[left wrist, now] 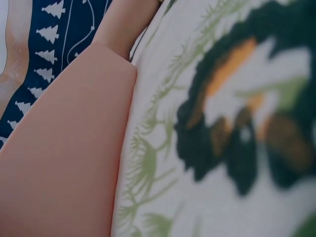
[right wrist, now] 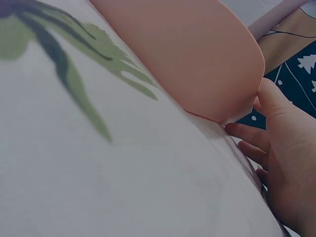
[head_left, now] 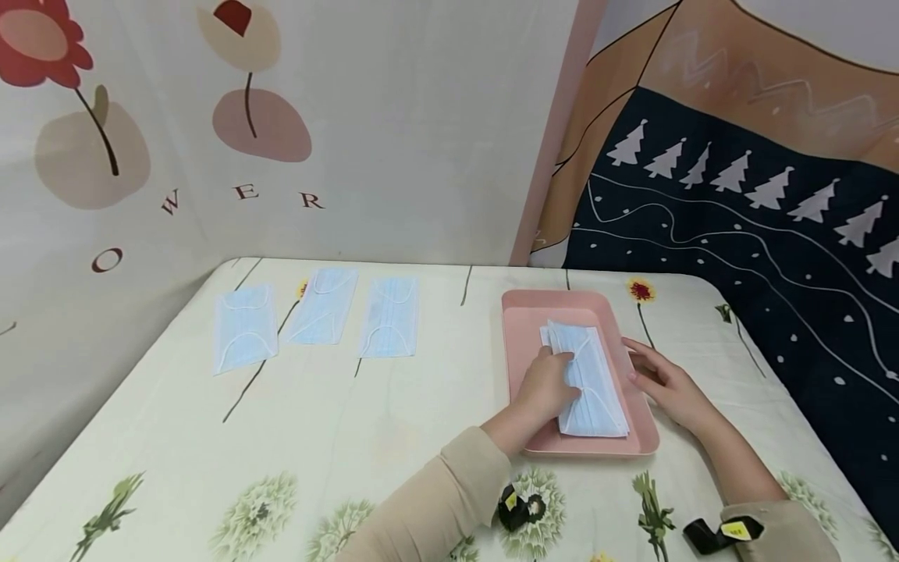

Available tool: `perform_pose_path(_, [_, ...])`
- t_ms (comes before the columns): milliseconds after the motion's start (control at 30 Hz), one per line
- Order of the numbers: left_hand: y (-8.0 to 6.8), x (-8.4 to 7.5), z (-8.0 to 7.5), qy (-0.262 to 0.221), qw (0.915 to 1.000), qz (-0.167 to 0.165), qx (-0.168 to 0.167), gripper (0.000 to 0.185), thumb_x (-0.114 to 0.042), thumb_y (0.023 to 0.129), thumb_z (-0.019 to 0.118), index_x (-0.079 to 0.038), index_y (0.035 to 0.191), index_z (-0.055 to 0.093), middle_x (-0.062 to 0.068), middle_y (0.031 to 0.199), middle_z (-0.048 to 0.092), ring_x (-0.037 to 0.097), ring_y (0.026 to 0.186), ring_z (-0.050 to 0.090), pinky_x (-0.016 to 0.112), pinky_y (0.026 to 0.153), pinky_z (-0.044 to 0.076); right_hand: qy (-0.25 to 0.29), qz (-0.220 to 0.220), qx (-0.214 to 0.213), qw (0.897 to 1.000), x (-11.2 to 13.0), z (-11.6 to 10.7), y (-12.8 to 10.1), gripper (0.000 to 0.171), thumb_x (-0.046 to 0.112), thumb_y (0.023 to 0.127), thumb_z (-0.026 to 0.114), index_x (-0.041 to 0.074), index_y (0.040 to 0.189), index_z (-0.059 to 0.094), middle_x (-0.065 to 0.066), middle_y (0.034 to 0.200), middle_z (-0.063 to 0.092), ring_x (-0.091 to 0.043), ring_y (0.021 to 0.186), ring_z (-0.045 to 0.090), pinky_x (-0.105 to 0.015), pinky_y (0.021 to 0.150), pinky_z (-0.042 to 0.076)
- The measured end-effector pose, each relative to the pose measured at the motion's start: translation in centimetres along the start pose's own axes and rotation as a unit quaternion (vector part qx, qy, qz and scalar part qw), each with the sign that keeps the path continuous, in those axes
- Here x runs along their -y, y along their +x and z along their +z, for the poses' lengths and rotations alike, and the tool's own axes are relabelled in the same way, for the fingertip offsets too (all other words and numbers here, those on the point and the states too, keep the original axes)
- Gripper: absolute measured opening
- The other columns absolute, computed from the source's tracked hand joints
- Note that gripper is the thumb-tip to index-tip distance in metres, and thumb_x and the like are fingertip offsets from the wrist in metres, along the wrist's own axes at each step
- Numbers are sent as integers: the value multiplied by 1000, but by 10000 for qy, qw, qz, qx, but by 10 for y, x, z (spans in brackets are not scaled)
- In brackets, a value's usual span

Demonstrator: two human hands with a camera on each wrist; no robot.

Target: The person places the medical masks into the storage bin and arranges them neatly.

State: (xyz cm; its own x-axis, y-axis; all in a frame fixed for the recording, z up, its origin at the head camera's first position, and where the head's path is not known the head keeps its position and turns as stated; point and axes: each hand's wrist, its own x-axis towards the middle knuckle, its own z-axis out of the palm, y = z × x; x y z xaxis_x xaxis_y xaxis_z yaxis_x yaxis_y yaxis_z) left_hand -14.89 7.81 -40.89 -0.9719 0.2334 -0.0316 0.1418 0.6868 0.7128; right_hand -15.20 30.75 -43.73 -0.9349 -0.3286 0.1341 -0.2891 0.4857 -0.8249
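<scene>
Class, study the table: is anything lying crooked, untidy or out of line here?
Yes. The stack of masks in the pink tray is fanned, its far corners splayed rather than squared. The left hand rests on it; the right hand touches the tray's edge. The three masks on the table tilt slightly differently.

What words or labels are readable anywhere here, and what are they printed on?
"O W E R": brown letters curving across the flowered wall hanging; anything before the O is out of view.
Yellow tags on the black wrist straps: too small to read.
Face masks and pink tray: no print visible.
</scene>
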Motion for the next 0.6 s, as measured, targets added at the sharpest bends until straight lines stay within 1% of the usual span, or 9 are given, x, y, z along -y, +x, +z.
perform_pose_path(133, [-3, 0, -1, 467, 9989, -94, 7, 54, -18, 79, 79, -9, 129, 61, 14, 120, 52, 20, 103, 50, 29, 88, 43, -10, -18, 1, 10000, 0, 0, 0, 56, 13, 99, 53, 8, 150, 30, -25, 128, 52, 10, 109, 46, -8, 86, 38])
perform_pose_path(267, [-5, -1, -2, 873, 9960, -174, 45, 54, -26, 80, 78, -17, 131, 62, 9, 116, 51, 16, 97, 45, 29, 83, 39, -16, -17, -8, 10000, 1, 1, 0, 56, 13, 99, 53, 9, 150, 30, -25, 128, 52, 10, 109, 46, -8, 86, 38])
perform_pose_path(367, [-7, -3, -4, 1155, 9930, -221, 90, 54, -31, 81, 77, -21, 131, 61, 7, 114, 51, 15, 95, 43, 29, 80, 37, -55, 10, -16, 10000, 2, 1, 0, 56, 14, 99, 53, 9, 150, 30, -24, 129, 52, 9, 109, 45, -8, 86, 38])
perform_pose_path(600, [-8, -2, -5, 1510, 9880, -281, 140, 55, -38, 83, 74, -28, 134, 58, 6, 106, 49, 16, 90, 38, 28, 75, 33, -35, 84, -12, 10000, 3, 1, -1, 56, 16, 100, 53, 11, 151, 30, -24, 129, 52, 8, 110, 46, -8, 87, 38])
